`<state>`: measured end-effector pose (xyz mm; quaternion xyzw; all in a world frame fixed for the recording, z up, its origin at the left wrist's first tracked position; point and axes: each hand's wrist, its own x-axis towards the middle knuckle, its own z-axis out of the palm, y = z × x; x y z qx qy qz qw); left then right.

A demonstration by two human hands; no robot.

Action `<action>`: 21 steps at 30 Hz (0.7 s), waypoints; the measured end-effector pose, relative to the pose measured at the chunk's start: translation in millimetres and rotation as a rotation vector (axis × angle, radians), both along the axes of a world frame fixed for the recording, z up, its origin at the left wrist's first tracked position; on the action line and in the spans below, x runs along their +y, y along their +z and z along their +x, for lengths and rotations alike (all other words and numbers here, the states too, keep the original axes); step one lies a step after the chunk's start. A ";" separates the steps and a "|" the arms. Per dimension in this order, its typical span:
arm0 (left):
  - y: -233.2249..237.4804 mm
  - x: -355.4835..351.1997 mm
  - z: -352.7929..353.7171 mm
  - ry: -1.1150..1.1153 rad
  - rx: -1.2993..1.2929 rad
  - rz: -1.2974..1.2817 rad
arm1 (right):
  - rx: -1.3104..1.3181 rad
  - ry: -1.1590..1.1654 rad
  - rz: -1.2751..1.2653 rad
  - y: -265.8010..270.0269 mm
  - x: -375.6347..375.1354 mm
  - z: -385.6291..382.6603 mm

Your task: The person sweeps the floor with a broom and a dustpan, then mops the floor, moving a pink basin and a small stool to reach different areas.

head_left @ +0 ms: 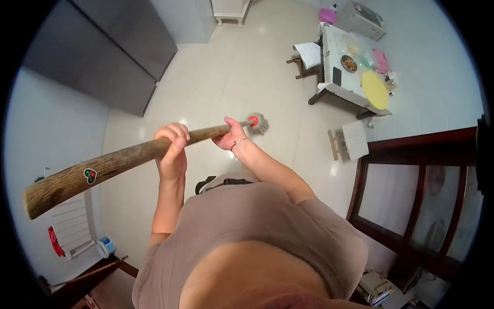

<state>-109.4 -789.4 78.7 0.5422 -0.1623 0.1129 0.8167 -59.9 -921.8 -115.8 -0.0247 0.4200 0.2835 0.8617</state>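
A mop (123,159) with a thick, bark-brown wooden handle slants across the view, its near end large at the left with a heart-shaped sticker on it. Its grey strand head (261,123), below a red collar, is on the pale floor ahead. The fingers of my left hand (172,147) are wrapped round the upper handle. Lower down, my right hand (231,136), with a bracelet at the wrist, grips the handle near the collar; its thumb lies along the stick and some fingers are hidden underneath.
A table (332,46) with a dish of food, a phone and a yellow round mat stands at the right. Two stools (309,54) are near it. Dark cabinets (118,41) line the left, a dark wooden door frame (417,165) the right, and a white cabinet (230,9) the far end.
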 end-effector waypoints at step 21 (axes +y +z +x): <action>-3.7 -76.0 433.8 -0.530 0.173 0.015 | 0.293 -0.095 0.014 9.9 -100.6 381.2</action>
